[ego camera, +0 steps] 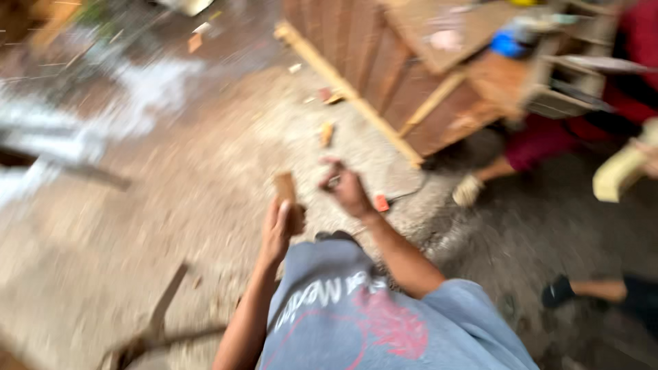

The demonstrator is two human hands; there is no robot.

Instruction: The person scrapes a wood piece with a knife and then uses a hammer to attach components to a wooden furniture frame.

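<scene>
A small brown wooden block (286, 190) stands upright in the left hand (277, 229), fingers wrapped around its lower end. The right hand (348, 188) (blurred) curls beside it, pinching something small and unidentifiable. Below lies a sawdust-strewn floor (205, 185), with a wooden frame (384, 62) beyond.

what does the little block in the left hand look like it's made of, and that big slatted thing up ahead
The block in the left hand looks like bare, unfinished wood: tan-brown and matte, though blur hides any grain. The slatted piece also looks like wood, reddish-brown boards with paler yellowish strips across them, seemingly unpainted.
</scene>
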